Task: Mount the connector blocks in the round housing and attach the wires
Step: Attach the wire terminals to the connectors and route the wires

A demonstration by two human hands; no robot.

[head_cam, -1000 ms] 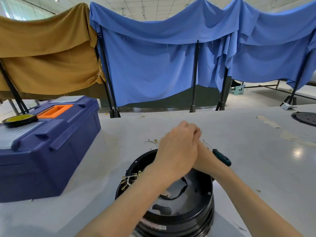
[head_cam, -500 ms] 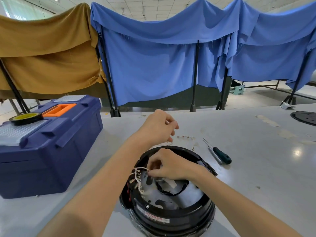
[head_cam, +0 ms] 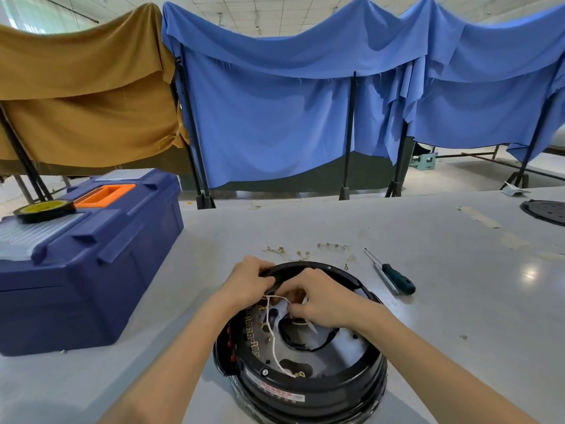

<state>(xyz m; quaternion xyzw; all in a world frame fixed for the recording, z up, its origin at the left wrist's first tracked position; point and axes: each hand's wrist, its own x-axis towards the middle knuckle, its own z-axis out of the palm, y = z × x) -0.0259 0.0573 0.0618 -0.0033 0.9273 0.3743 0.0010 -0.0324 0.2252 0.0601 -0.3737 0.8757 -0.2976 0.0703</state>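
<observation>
the step in hand looks like attaching the wires: both hands are working at the far left inside of the round housing, which sits on the grey table, close in front of the person. the left hand has its fingers curled at the housing's far left rim, and thumb and fingers seem to grip that rim and steady it. the right hand is just beside it, over the housing's far inner part, with fingertips drawn together and pinching the white wire. what the wire's end meets is hidden under the fingers.

the housing is black, shallow and open-topped, with a label on its near wall. a curved row of connector blocks with brass-coloured contacts runs along its left inner wall, and seems already seated. the white wire trails from the hands down past that row to a brass ring end near the housing's near wall. a black loop lies at its middle.

the next move probably calls for seating the pinched wire end on a contact and keeping it there. then the right hand would have to fetch the screwdriver, which lies to the right of the housing. small brass terminals lie scattered just beyond the housing, so more wires are likely left to fit.
</observation>
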